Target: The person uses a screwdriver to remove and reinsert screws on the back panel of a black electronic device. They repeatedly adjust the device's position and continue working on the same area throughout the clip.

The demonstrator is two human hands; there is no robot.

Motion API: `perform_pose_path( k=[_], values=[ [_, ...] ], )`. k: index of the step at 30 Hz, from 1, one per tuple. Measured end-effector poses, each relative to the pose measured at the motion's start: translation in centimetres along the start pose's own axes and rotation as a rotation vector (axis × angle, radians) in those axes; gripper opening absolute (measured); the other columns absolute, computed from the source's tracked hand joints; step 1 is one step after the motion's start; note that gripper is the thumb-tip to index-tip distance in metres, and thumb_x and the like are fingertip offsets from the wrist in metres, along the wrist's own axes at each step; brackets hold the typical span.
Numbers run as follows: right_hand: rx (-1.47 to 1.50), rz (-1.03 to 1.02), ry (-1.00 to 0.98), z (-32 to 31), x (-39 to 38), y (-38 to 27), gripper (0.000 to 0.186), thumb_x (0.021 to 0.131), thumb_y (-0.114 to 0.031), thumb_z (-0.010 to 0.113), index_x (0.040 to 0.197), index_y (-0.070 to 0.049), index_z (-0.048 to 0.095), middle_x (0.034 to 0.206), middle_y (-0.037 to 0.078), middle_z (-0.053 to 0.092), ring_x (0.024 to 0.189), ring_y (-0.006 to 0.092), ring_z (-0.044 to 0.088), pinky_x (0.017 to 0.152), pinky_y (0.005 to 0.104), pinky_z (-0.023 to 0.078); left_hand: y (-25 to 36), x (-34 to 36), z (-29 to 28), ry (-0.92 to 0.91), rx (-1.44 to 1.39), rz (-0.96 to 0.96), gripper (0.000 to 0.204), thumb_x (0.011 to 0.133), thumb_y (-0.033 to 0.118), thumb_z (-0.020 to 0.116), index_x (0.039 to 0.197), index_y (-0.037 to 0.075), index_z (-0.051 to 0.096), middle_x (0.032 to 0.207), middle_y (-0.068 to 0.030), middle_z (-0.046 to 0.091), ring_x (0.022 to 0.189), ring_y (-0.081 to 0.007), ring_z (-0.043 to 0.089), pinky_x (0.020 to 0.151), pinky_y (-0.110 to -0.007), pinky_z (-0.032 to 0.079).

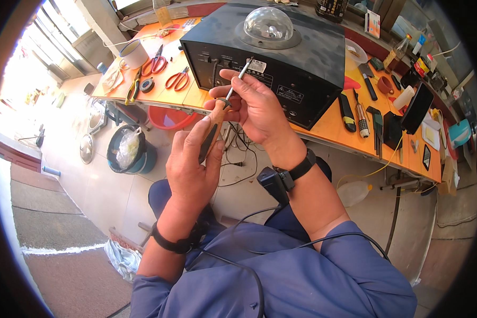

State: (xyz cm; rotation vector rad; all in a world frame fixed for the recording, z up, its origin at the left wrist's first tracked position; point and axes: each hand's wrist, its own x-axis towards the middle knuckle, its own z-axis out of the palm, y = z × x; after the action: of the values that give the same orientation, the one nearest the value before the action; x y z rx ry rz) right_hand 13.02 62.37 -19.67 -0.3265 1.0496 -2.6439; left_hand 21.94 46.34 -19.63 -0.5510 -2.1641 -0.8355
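A screwdriver (213, 130) with a wooden-coloured and dark handle slants up from lower left to upper right. Its handle is gripped in my left hand (192, 167). Higher up, the fingers of my right hand (259, 108) close round the metal shaft. The tip points at the upper edge of the panel on a black metal box (315, 79), beside a white label (256, 65); whether it sits in a screw is too small to tell. On top of the box is a clear dome (268, 25). My right hand hides part of the panel.
On the orange table (161, 94), red-handled scissors (177, 80), pliers (134, 87) and a tape roll (147, 85) lie left. To the right are a utility knife (347, 113), hex keys (377, 130) and a phone (417, 109). A bin (130, 151) and cables (244, 153) occupy the floor.
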Motion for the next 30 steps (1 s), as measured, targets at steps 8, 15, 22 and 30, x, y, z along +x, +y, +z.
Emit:
perform_pose_path(
  k=[8,15,22,30],
  values=[
    [0.072,0.004,-0.02,-0.3,0.1,-0.2,0.033,0.106,-0.025,0.051,0.131,-0.003,0.052,0.108,0.018,0.07,0.098,0.0317,0.073,0.079,0.041,0.063,0.5,0.7,-0.5,-0.049,0.067,0.068,0.047,0.085,0.008,0.076,0.13,0.007,0.061,0.098,-0.0109,0.068,0.081,-0.026,0.066,0.066,-0.037,0.055],
    [0.073,-0.004,-0.023,-0.4,0.0,-0.1,0.031,0.106,-0.024,0.05,0.126,-0.002,0.055,0.107,0.018,0.07,0.099,0.0324,0.072,0.081,0.0421,0.063,1.5,1.2,-1.0,-0.066,-0.113,-0.177,0.043,0.091,0.014,0.073,0.131,0.004,0.059,0.093,-0.0132,0.067,0.065,-0.0226,0.062,0.06,-0.031,0.052],
    [0.032,-0.036,-0.029,-1.2,0.0,-0.1,0.021,0.106,-0.022,0.051,0.112,-0.004,0.06,0.102,0.015,0.071,0.098,0.0305,0.072,0.079,0.0412,0.063,2.7,0.6,-1.1,-0.082,-0.209,-0.382,0.046,0.092,0.017,0.073,0.13,0.001,0.051,0.102,-0.0117,0.064,0.084,-0.0198,0.065,0.07,-0.035,0.052],
    [-0.023,0.025,-0.094,-1.7,-1.7,0.7,0.036,0.108,-0.028,0.048,0.132,-0.002,0.055,0.117,0.017,0.069,0.109,0.0314,0.069,0.086,0.0375,0.06,2.2,0.0,-0.9,-0.165,-0.254,-0.462,0.03,0.1,0.022,0.063,0.12,0.0,0.056,0.095,-0.0118,0.068,0.067,-0.015,0.064,0.058,-0.03,0.05]
  ],
)
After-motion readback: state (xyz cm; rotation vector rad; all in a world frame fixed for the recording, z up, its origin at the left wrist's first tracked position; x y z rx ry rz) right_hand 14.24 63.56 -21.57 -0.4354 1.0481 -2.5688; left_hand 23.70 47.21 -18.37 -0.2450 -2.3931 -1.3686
